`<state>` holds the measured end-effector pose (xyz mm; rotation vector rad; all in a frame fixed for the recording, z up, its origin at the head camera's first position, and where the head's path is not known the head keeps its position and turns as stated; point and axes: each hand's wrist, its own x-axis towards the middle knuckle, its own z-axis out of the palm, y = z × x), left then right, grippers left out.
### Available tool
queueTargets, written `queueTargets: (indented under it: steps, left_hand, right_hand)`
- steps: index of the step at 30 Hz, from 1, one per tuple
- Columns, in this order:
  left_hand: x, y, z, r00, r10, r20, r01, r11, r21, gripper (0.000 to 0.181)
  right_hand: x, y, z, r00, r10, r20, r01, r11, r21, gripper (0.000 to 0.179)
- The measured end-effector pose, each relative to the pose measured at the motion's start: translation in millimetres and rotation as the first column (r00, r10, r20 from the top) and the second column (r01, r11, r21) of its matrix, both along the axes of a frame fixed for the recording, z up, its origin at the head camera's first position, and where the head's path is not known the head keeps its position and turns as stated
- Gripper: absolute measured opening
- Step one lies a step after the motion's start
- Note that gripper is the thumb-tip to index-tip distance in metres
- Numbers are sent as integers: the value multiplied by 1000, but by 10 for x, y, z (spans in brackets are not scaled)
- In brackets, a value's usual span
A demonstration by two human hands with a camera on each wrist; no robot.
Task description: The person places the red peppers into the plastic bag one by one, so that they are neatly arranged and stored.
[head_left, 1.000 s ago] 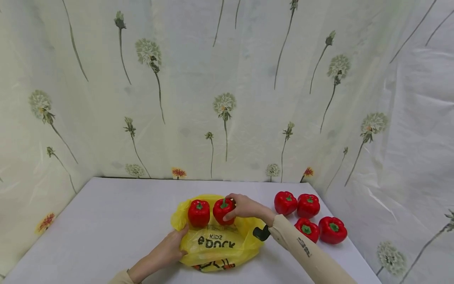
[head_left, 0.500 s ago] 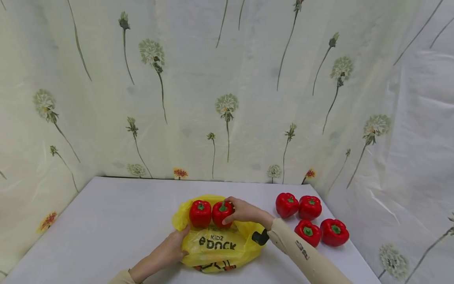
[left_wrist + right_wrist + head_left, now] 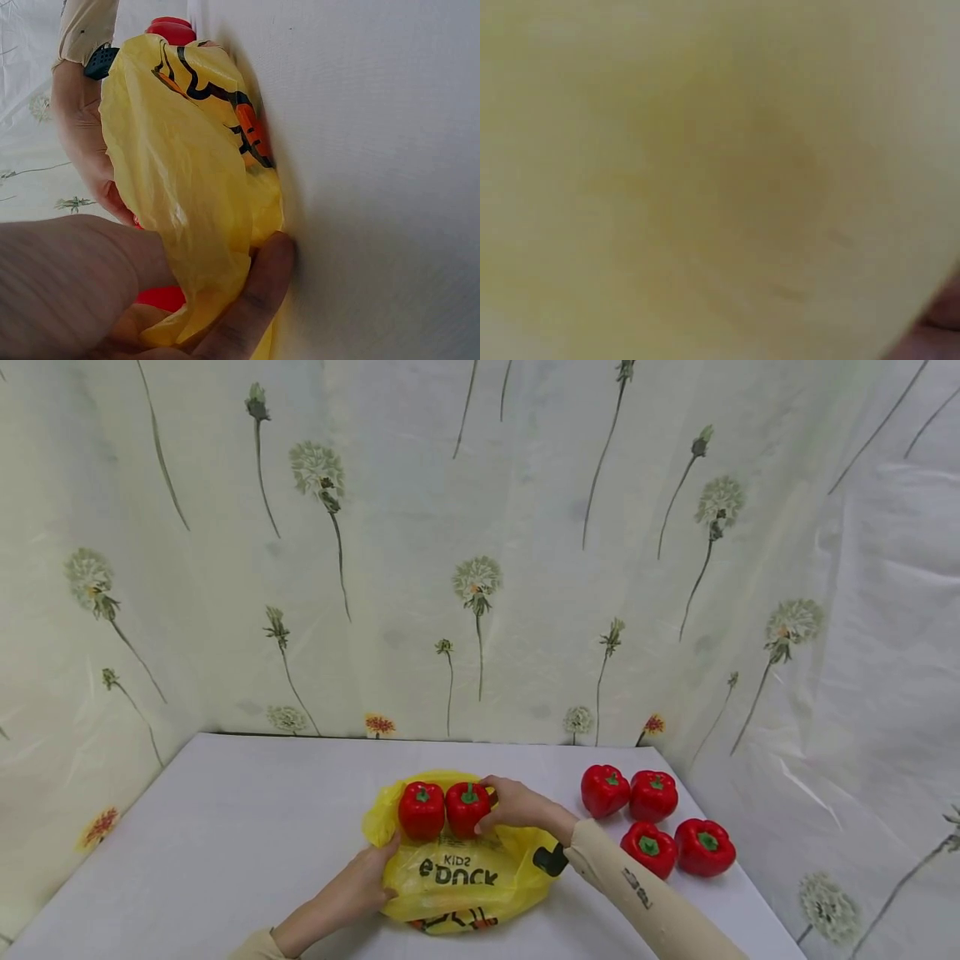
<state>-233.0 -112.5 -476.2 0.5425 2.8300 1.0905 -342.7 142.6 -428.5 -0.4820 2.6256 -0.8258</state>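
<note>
A yellow plastic bag (image 3: 457, 881) with dark printed letters lies on the table, its mouth spread wide. Two red bell peppers sit side by side in the mouth: the left pepper (image 3: 422, 811) and the right pepper (image 3: 465, 810). My right hand (image 3: 517, 803) curls round the right side of the right pepper, thumb in front. My left hand (image 3: 362, 878) grips the bag's left edge; in the left wrist view, the bag film (image 3: 187, 172) passes between the thumb and a finger (image 3: 255, 296). Blurred yellow film (image 3: 705, 180) fills most of the right wrist view.
Several more red bell peppers (image 3: 705, 847) stand grouped on the table's right side, beyond my right forearm. The white table (image 3: 225, 827) stretches to the left. A dandelion-print curtain (image 3: 390, 568) hangs behind and at the sides.
The right pepper has shifted left until it sits close against the left pepper. My right hand's thumb has slid from its front toward its right side. The left hand stays on the bag.
</note>
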Motion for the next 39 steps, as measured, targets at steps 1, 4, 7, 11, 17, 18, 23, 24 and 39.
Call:
queueTargets:
  steps: [1,4,7,11,17,18,23,24,39]
  left_hand:
    - [1,1,0,1000,1,0,-1,1000,0,78]
    - [-3,3,2,1000,11,12,-10,1000,-4,78]
    - [-9,8,4,999,23,31,-23,1000,-4,78]
    - [-16,12,-3,999,27,34,-26,1000,-6,79]
    - [-4,15,-6,1000,8,4,-8,1000,-12,79]
    - [-2,15,-5,1000,5,1,-5,1000,-11,78]
    - [3,9,4,1000,7,0,-7,1000,-15,78]
    - [4,7,6,1000,11,2,-11,1000,-17,79]
    - [8,-3,-3,1000,7,21,-7,1000,-8,80]
  right_hand:
    - [10,5,10,1000,-6,3,6,1000,-4,75]
    - [46,25,57,1000,-11,16,11,1000,-11,77]
    - [96,61,101,1000,-8,24,8,1000,-4,78]
    - [182,152,119,1000,7,23,-6,1000,-18,76]
    - [337,370,79,998,-19,62,28,988,-151,71]
    - [357,414,60,996,-36,80,49,983,-178,71]
    - [441,633,-54,967,-119,225,188,929,-319,74]
    - [454,673,-80,959,-118,259,207,914,-350,75]
    - [584,1088,-505,860,9,510,290,814,-503,77]
